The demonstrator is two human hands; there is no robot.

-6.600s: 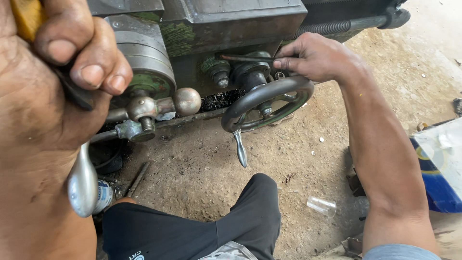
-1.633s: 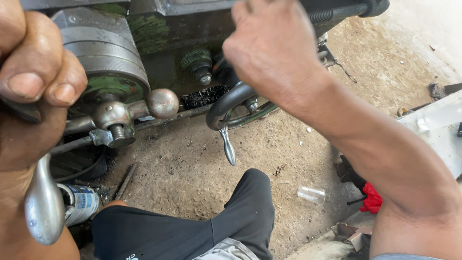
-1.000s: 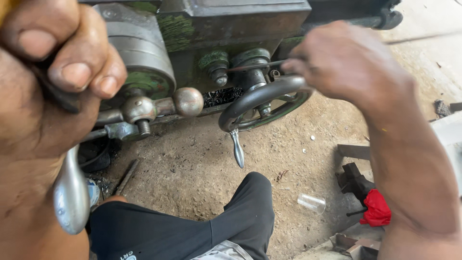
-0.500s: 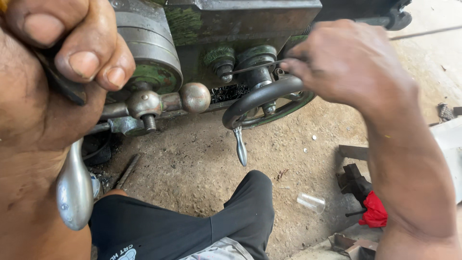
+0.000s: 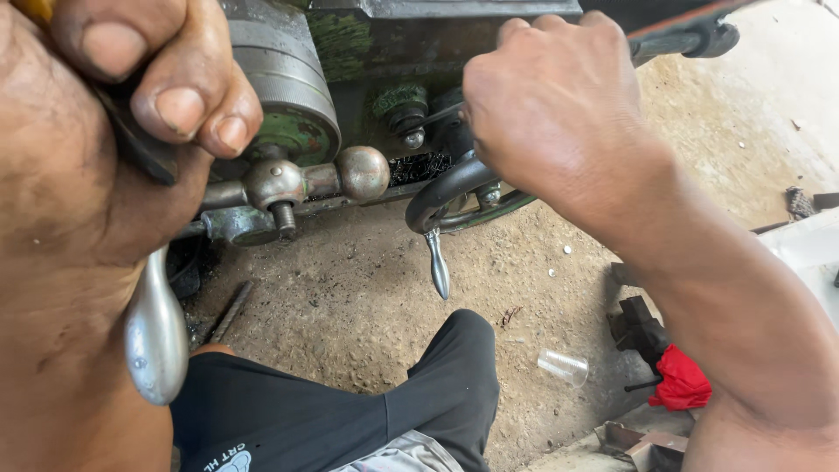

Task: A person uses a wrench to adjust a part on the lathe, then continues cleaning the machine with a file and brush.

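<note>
Step in hand, as I read it: working the controls on the front of an old green machine (image 5: 350, 44) — looks like a lathe apron. Right hand (image 5: 555, 105) is closed in a fist over the top of the black handwheel (image 5: 441, 188), which sits low on the machine front, just right of centre; its small metal crank handle (image 5: 438, 267) hangs straight down off the rim. Left hand (image 5: 105, 114) is clenched around a dark bar (image 5: 131, 144) close to the camera, a yellow bit (image 5: 35, 10) showing at the top edge.

Next move calls for a firm grip on the rim and steady rotation, keeping clear of the ball-end lever (image 5: 363, 172) just beside the wheel.

Hard to make out:
- Right fingers wrap out of sight — cannot tell if they hold the rim or a spoke.
- What the dark bar belongs to is cut off by the frame.
- The polished metal handle (image 5: 156, 336) below the left forearm — its attachment is hidden.
- Most of the wheel's upper arc is covered by the fist.
- Red cloth (image 5: 682, 385) and clear cup (image 5: 564, 367) lie on the dirt floor (image 5: 350, 297), near the person's dark-trousered knee (image 5: 437, 385).
</note>
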